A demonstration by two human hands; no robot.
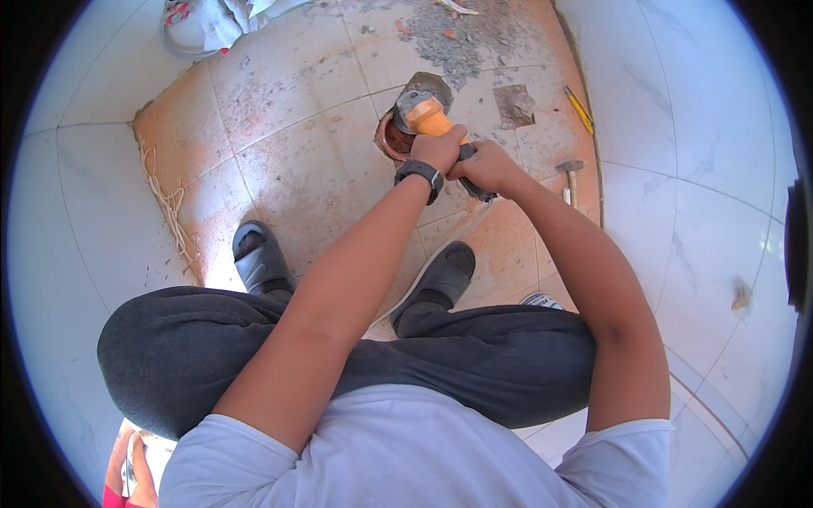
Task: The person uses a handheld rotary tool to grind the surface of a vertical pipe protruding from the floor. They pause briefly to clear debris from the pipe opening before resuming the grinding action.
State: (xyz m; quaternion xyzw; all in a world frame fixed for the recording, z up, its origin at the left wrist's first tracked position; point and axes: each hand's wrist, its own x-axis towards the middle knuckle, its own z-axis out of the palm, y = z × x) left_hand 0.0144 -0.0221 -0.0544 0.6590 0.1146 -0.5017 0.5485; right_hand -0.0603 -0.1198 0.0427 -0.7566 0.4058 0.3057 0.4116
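White shirt up close; beyond it, two hands on an orange grinder over a round floor hole.
The left hand has its fingers wrapped round the grinder's body, the right hand has its own closed on the dark rear end. The hole and a square cut-out are opened (rubble lies beyond); with a ragged rim, the hole looks unfinished. Whether the disc touches tile, I cannot tell.

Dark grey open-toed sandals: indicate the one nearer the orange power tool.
The right-foot dark grey sandal; the left-foot sandal lies farther from the orange tool.
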